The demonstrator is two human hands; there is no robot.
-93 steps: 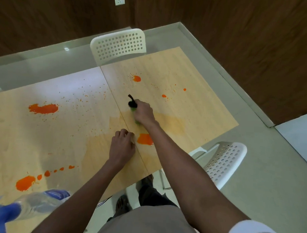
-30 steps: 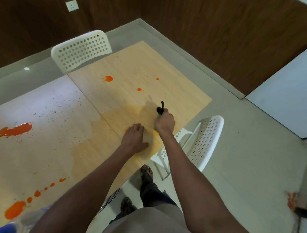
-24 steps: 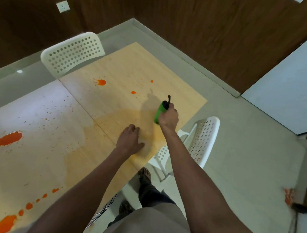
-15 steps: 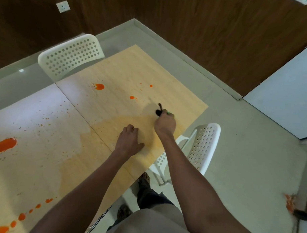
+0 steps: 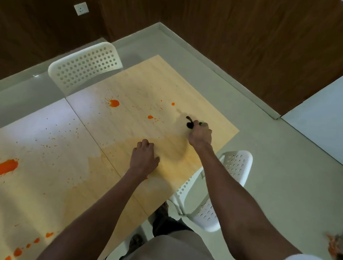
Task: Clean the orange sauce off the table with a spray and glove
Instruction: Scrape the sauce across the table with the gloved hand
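My right hand (image 5: 200, 135) is closed around a green spray bottle (image 5: 204, 124) with a black nozzle (image 5: 189, 123), held low over the right part of the wooden table (image 5: 149, 80). My left hand (image 5: 144, 159) rests palm down with curled fingers on a pale orange wet smear (image 5: 125, 147); whatever is under it is hidden. Orange sauce spots (image 5: 114, 103) lie beyond the hands, with two smaller ones (image 5: 150, 117) to their right. A large orange blob (image 5: 3, 167) sits at the far left, and a row of drops (image 5: 26, 245) at the bottom left.
A white perforated chair (image 5: 85, 65) stands at the table's far side. Another white chair (image 5: 233, 171) is tucked at the near right edge, beside my legs. Dark wood walls enclose the corner, with a socket (image 5: 81, 8). Something orange (image 5: 333, 250) lies on the floor, bottom right.
Both hands have shifted rightward along the table. The orange blob that lay by my left hand is gone and the smear is wider. The bottle tilted up briefly, then came back down.
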